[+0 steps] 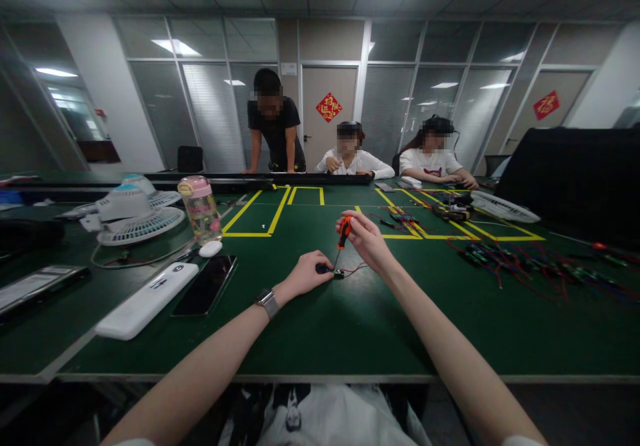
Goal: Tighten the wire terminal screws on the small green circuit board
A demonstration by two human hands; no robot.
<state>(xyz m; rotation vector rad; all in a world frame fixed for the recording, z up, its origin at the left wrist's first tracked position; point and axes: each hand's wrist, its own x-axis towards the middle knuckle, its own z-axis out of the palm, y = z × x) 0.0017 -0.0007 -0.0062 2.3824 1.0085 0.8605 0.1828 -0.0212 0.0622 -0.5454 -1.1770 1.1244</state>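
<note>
My right hand is closed around the orange and black handle of a screwdriver. Its shaft slants down to a small circuit board with thin red wires, lying on the green table. The tip meets the board or stands just by it; I cannot tell which. My left hand, with a watch on the wrist, rests on the table and pinches the board's left end between its fingers. Part of the board is hidden behind those fingers.
To the left are a white power bank, a black phone, a pink-lidded bottle and a white fan. A heap of wired boards lies right, beyond it a black screen. Three people are across the table.
</note>
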